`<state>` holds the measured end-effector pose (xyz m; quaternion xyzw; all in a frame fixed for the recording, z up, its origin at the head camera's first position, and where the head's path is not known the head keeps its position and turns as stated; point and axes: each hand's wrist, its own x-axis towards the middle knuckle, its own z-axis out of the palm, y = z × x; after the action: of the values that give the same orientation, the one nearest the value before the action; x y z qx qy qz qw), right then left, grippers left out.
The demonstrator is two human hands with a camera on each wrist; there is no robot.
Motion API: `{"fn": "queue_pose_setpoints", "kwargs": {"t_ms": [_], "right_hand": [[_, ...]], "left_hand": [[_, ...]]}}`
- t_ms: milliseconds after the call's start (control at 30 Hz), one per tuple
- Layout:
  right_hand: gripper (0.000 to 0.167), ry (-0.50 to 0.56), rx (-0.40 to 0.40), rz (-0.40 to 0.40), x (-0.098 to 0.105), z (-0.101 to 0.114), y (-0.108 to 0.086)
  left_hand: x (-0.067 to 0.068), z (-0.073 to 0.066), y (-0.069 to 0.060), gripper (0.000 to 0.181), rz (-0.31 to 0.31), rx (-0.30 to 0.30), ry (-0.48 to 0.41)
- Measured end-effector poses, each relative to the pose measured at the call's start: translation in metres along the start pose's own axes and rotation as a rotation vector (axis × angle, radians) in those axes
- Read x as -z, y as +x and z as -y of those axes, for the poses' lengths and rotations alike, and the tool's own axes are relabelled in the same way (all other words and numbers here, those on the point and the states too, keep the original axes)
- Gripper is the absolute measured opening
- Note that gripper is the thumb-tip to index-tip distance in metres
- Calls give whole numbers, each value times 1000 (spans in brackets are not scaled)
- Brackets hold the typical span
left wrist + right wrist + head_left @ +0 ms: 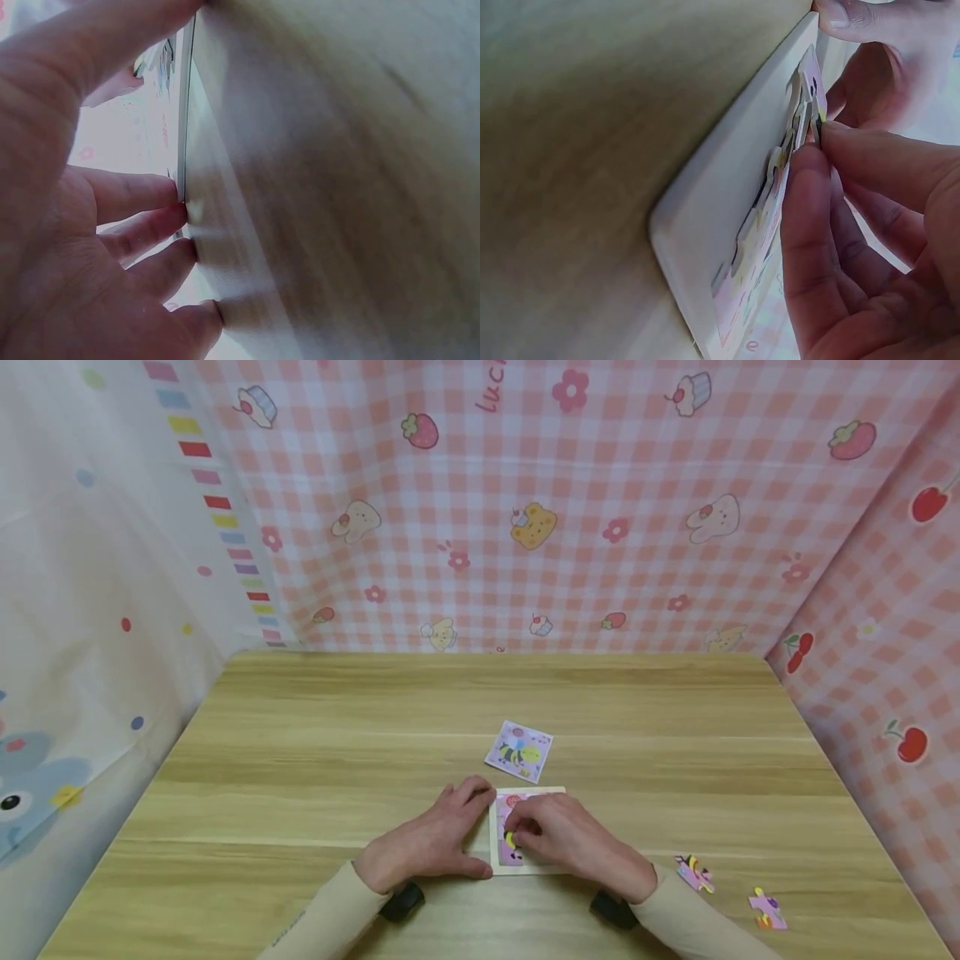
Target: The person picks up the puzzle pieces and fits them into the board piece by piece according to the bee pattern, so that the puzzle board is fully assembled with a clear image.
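Near the table's front, a pale puzzle tray point(517, 871) holds pink puzzle pieces with a bee picture along its left part. My right hand point(573, 837) is over the tray, pinching a puzzle piece point(814, 79) between thumb and index finger. In the right wrist view this piece stands slightly raised from the tray, and the fingertips cover part of it. Beside the tray's left edge, my left hand point(435, 839) rests with spread fingers. Its thumb touches the lower left corner and its fingertips the upper left corner.
A square bee picture card point(519, 752) lies just beyond the tray. To the right are two loose puzzle pieces, one nearer point(696, 873) and one farther right point(767, 910). A checked curtain point(465, 485) hangs behind the wooden table point(315, 735).
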<state>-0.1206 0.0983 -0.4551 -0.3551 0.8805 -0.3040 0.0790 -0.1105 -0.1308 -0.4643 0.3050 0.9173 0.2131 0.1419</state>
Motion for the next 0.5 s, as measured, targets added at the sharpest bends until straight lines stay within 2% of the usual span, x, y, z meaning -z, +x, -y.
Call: {"fn": "queue_pose_setpoints", "kwargs": {"t_ms": [500], "right_hand": [[11, -51, 25, 50, 2, 0, -2]], "left_hand": [[1, -1, 1, 95, 8, -4, 11]]}}
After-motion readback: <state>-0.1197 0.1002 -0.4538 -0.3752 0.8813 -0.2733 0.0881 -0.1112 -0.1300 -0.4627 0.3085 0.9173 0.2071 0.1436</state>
